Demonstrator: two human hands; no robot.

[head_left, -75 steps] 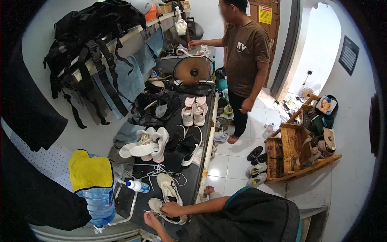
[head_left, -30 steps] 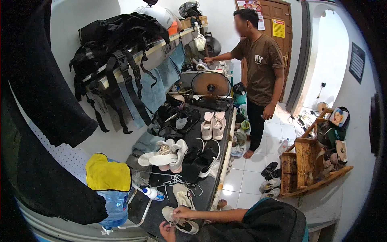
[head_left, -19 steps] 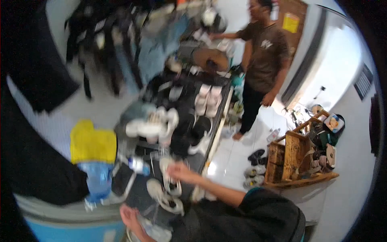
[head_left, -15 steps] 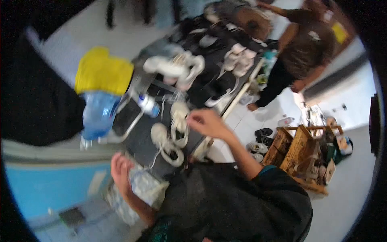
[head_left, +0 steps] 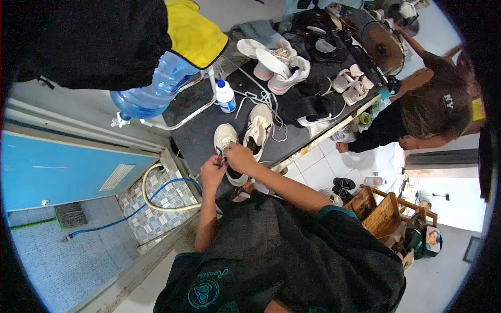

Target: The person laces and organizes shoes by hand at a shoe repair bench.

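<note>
- Two bits of teal print, a line of script (head_left: pixel 212 274) and a round emblem (head_left: pixel 204 294), sit on the wearer's dark shirt (head_left: pixel 302 245), lower middle of the frame.
- Two pale letters mark the brown shirt of a co-worker (head_left: pixel 436 107), right side; a yellow sign (head_left: pixel 477 109) at the right edge is too small to read.
- One white bottle (head_left: pixel 226 96) with a blue cap, upper middle, bears a blue label.
- Two cream shoes lie side by side on one black-topped bench (head_left: pixel 193 133), centre of the frame: the left shoe (head_left: pixel 225 134) and the right shoe (head_left: pixel 259 122), toes toward the top.
- One pale pink pair (head_left: pixel 352 86) stands upper right of centre; the white shoes (head_left: pixel 287 73) to its left overlap too much to count surely.
- One blue water jug (head_left: pixel 146 91) and one yellow cloth (head_left: pixel 193 31) are at upper left; two hoses, one blue (head_left: pixel 136 208) and one cream (head_left: pixel 148 195), run at lower left.
- The left hand (head_left: pixel 211 171) is at the left shoe's near side, fingers bent inward; I cannot tell whether they pinch anything.
- The right hand (head_left: pixel 240 158) reaches across the left shoe's middle, fingertips beside the left hand's; its grip is hidden too. The right shoe lies just beyond it.
</note>
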